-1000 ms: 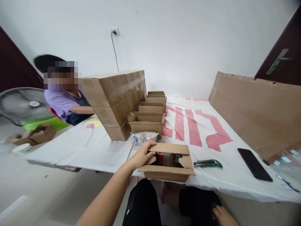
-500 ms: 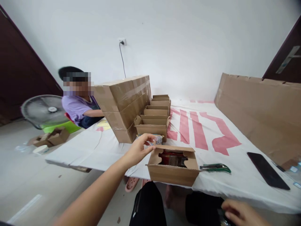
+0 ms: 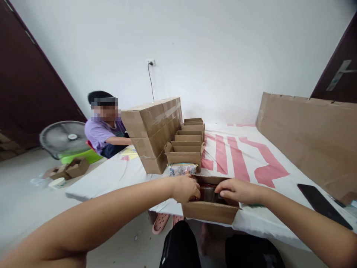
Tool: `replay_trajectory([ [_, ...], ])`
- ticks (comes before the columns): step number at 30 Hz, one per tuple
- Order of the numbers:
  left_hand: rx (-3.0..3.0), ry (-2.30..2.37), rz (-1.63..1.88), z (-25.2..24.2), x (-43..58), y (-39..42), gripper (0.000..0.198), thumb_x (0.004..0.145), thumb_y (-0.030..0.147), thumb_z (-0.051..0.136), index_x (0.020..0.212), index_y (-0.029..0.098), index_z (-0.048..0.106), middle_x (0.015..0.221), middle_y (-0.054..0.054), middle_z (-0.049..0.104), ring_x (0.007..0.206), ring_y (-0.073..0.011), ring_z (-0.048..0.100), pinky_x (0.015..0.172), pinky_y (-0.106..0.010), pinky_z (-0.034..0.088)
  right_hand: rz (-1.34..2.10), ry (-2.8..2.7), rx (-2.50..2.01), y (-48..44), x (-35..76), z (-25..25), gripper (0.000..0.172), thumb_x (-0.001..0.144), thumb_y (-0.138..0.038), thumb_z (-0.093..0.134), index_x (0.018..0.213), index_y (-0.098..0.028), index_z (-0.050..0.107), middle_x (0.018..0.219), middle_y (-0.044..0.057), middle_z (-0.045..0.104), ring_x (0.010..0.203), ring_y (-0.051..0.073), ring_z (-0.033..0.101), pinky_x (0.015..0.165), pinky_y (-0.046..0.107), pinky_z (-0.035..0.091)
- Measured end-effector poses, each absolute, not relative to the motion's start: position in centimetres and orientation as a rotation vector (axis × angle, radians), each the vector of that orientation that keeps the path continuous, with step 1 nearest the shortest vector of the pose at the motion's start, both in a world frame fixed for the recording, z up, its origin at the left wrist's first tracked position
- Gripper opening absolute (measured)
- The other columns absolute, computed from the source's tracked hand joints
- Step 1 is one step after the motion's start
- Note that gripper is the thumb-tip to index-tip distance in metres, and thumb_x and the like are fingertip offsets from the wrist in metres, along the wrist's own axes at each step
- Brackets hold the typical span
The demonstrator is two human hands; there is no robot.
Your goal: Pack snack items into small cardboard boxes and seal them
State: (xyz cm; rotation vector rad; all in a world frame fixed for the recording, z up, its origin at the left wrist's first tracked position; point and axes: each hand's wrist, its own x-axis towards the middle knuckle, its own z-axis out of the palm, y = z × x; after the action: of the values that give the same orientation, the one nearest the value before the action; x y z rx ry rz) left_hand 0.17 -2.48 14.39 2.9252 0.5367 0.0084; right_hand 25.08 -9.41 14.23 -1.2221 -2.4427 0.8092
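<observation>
Your left hand (image 3: 185, 188) and right hand (image 3: 237, 190) meet over a small open cardboard box (image 3: 209, 211) at the near edge of a low surface draped in a white sheet with red markings (image 3: 237, 160). The left hand's fingers are curled in at the box's left flap. Whether they clasp anything there cannot be told. The right hand lies loose over the right flap, fingers stretched out together and gripping nothing. Between the two hands, a red and dark packet (image 3: 206, 192) shows inside the box.

Just behind the box lies a small printed packet (image 3: 182, 169). Beyond that, a row of open cardboard boxes (image 3: 187, 147) runs away from you towards the wall. A stack of taped cartons (image 3: 152, 128) stands just beside the row on its left. A green-handled cutter (image 3: 252, 205) peeks out from under your right wrist, mostly hidden. Further right, a black phone (image 3: 320, 203) lies flat on the sheet, near a long flattened cardboard sheet (image 3: 306, 137) propped along the right side.

At the far left corner of the sheet sits another person in a purple shirt (image 3: 102, 132), with a floor fan (image 3: 64, 137) behind them. Folded small boxes (image 3: 69, 169) lie on the floor nearby. A pair of pink slippers (image 3: 161, 222) rests beneath the surface by your knees.
</observation>
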Motion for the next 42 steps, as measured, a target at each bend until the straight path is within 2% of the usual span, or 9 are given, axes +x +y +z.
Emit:
replay_trajectory([
  [5,3.070,0.567,-0.040,15.1,-0.2,-3.7,0.012,0.070,0.023,0.064,0.058,0.025,0.062,0.074,-0.006,0.068,0.081,-0.0252,0.059,0.096,-0.042,0.033,0.246,-2.834,-1.164,-9.7,23.3,14.5,0.019,0.086,-0.020,0.056,0.075,-0.024,0.071,0.076,0.002,0.073,0.077,0.020,0.066,0.077,0.033,0.046],
  [8,3.092,0.692,-0.063,15.2,-0.9,-3.6,0.013,0.071,0.030,0.066,0.059,0.024,0.064,0.073,-0.007,0.068,0.081,-0.0273,0.058,0.094,-0.044,0.033,-0.109,-2.816,-1.271,-10.2,22.9,14.7,0.009,0.080,-0.029,0.069,0.077,-0.021,0.070,0.077,0.007,0.072,0.079,0.024,0.065,0.076,0.035,0.045],
  [13,3.043,0.817,-0.047,14.9,-2.0,-2.8,0.015,0.067,0.036,0.073,0.070,0.022,0.069,0.089,-0.011,0.072,0.098,-0.0317,0.060,0.097,-0.041,0.033,-0.370,-2.659,-1.493,-10.0,23.5,14.4,0.046,0.065,-0.054,0.079,0.088,-0.015,0.071,0.081,0.015,0.071,0.075,0.030,0.065,0.066,0.037,0.047],
  [16,2.878,0.801,0.237,14.6,-2.5,-2.6,0.040,0.064,0.051,0.074,0.093,0.024,0.072,0.121,-0.013,0.067,0.123,-0.0348,0.050,0.109,-0.041,0.023,-0.313,-2.613,-1.613,-10.0,24.4,13.9,0.081,0.059,-0.066,0.076,0.117,-0.010,0.065,0.111,0.024,0.067,0.077,0.033,0.068,0.062,0.038,0.050],
  [18,2.809,0.816,0.284,14.5,-2.9,-2.6,0.062,0.060,0.062,0.073,0.110,0.025,0.068,0.137,-0.014,0.057,0.135,-0.0361,0.040,0.114,-0.043,0.013,-0.204,-2.639,-1.652,-10.3,25.0,13.7,0.097,0.059,-0.072,0.071,0.131,-0.009,0.055,0.132,0.028,0.054,0.085,0.036,0.069,0.066,0.041,0.052],
  [25,3.018,0.877,-0.203,15.5,-2.6,-3.2,0.106,0.048,0.070,0.074,0.136,0.016,0.050,0.151,-0.023,0.033,0.143,-0.0403,0.024,0.115,-0.055,0.007,0.241,-2.707,-1.838,-11.1,25.4,14.2,0.132,0.043,-0.069,0.078,0.150,-0.011,0.027,0.156,0.026,0.012,0.112,0.046,0.058,0.086,0.053,0.049],
  [31,3.195,1.146,-0.778,15.2,0.0,-4.5,0.130,0.036,0.073,0.075,0.137,-0.004,0.045,0.150,-0.032,0.026,0.140,-0.0484,0.022,0.114,-0.060,0.010,0.346,-2.731,-1.940,-11.0,24.2,14.8,0.138,0.041,-0.059,0.084,0.152,-0.008,0.018,0.157,0.028,0.004,0.128,0.047,0.044,0.097,0.049,0.045],
  [36,3.136,1.233,-0.771,14.3,0.7,-3.9,0.137,0.031,0.067,0.081,0.145,0.007,0.035,0.155,-0.025,0.014,0.144,-0.0460,0.011,0.114,-0.061,0.006,0.388,-2.721,-2.032,-10.9,23.7,15.1,0.142,0.036,-0.057,0.087,0.152,-0.013,0.017,0.157,0.027,-0.002,0.120,0.049,0.051,0.094,0.051,0.047],
  [42,2.969,1.331,-0.632,13.3,1.7,-2.9,0.139,0.022,0.060,0.087,0.143,0.014,0.040,0.155,-0.026,0.012,0.143,-0.0495,0.007,0.113,-0.062,0.003,0.363,-2.737,-2.016,-10.3,23.6,14.9,0.146,0.032,-0.058,0.087,0.152,-0.014,0.017,0.156,0.030,-0.003,0.110,0.050,0.057,0.087,0.053,0.049],
])
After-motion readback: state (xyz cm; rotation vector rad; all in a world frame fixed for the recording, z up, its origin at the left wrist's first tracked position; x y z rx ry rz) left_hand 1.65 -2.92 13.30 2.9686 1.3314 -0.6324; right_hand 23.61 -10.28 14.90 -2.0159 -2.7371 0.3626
